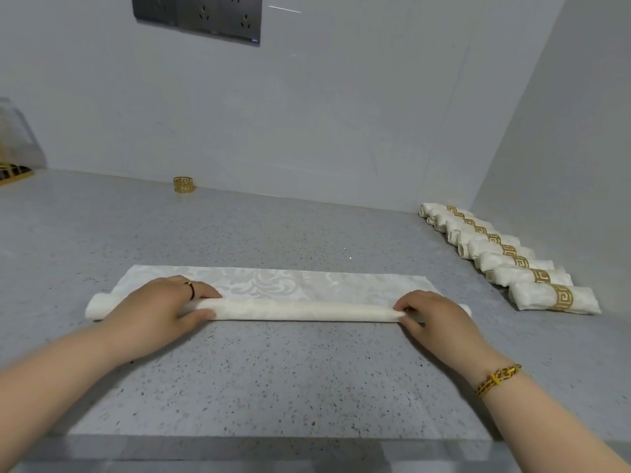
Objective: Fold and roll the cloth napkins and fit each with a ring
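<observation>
White patterned cloth napkin (300, 310) lay on the grey speckled counter (273, 370), half rolled, long axis left–right, flat remainder beyond the roll, away from the person. Left hand (160, 302) and right hand (430, 312) each curled over one end, gripping it. One loose gold fretwork ring (184, 184) stood by the back wall (341, 131), nearer the left hand. Finished ringed rolls (512, 275) at right: about eight, count uncertain.

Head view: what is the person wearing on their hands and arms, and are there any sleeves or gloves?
No sleeves or gloves show; both forearms are bare up to the frame edge. The left hand wears a thin dark-and-gold finger ring. The right hand has no ring in view, but its wrist carries a gold beaded bracelet with some darker reddish beads.
</observation>
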